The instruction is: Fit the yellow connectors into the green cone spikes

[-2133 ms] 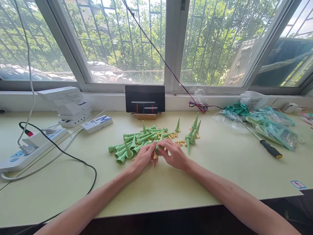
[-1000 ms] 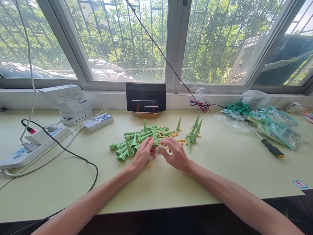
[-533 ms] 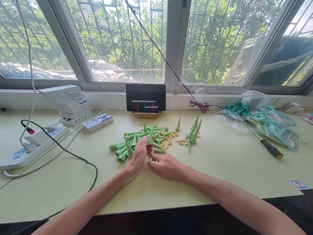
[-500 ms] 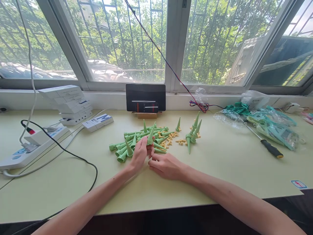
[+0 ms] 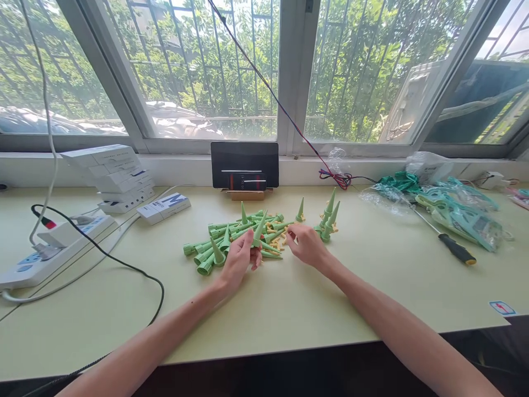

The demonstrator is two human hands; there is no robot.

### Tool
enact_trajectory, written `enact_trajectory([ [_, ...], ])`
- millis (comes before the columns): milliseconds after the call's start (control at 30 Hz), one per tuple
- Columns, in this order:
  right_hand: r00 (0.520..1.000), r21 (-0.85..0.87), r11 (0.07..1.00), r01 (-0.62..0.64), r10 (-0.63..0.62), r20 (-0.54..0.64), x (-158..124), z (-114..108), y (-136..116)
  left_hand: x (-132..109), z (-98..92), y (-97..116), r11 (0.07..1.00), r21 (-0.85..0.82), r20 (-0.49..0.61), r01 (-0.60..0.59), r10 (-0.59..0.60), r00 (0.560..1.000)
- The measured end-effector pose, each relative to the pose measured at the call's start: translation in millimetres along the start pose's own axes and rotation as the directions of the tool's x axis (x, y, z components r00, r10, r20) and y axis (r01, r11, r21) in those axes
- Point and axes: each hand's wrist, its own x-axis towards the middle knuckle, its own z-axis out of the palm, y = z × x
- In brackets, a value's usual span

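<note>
My left hand [image 5: 239, 255] is closed round a green plastic spike [image 5: 260, 227], held point up at the near side of a heap of similar green spikes [image 5: 204, 255]. To its right, my right hand [image 5: 308, 243] reaches over small yellow plastic valve pieces [image 5: 281, 238], with thumb and fingers pressed together. Whatever its fingertips hold, if anything, is hidden. Behind that hand stand several green spikes [image 5: 330, 220] with yellow pieces at their bases. One more upright spike [image 5: 300, 209] stands just behind the fingers.
A dark tablet [image 5: 244, 157] with a phone [image 5: 248, 182] in front stands by the window. Stacked white boxes [image 5: 119, 176] and a power strip [image 5: 66, 251] with cables are at left. To the right lie a screwdriver [image 5: 457, 249] and bagged green items [image 5: 467, 215].
My right hand has moved away from my left hand, rightward and back to the yellow pieces. My left hand keeps the spike nearly in place. The view has shifted slightly.
</note>
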Motion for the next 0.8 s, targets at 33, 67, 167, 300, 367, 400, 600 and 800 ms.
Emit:
enact_trajectory([
  [33,0.998,-0.028,0.998,-0.054,0.054,0.033,1.1,-0.3,6.3,-0.2,0.4,0.3,1.000,0.009,0.015,0.002,-0.002,1.000],
  [67,0.993,-0.060,0.993,-0.098,0.102,0.066,1.6,0.0,11.5,-0.3,0.7,0.4,1.000,0.020,0.030,-0.001,0.000,1.000],
  [167,0.979,-0.132,0.982,-0.135,0.153,0.136,1.4,3.1,19.3,-0.9,1.3,0.8,0.998,0.054,0.064,-0.011,0.008,0.998],
  [300,0.963,-0.189,0.967,-0.170,0.204,0.177,0.4,4.3,15.6,-2.4,2.4,2.4,0.997,0.082,0.090,0.000,-0.008,0.996],
  [367,0.953,-0.207,0.959,-0.193,0.234,0.193,0.3,1.6,10.9,-3.2,3.0,3.4,0.996,0.086,0.091,0.000,-0.008,0.996],
  [400,0.947,-0.214,0.955,-0.207,0.251,0.200,0.4,-0.4,8.3,-3.6,3.2,3.8,0.996,0.088,0.092,0.000,-0.009,0.996],
  [600,0.947,-0.219,0.948,-0.233,0.272,0.169,1.2,-7.2,-5.8,-5.1,3.7,5.4,0.995,0.096,0.103,0.019,-0.029,0.994],
  [800,0.952,-0.187,0.975,-0.123,0.169,0.254,-0.8,2.8,-9.8,-5.5,2.9,5.3,0.995,0.100,0.135,0.020,-0.033,0.990],
])
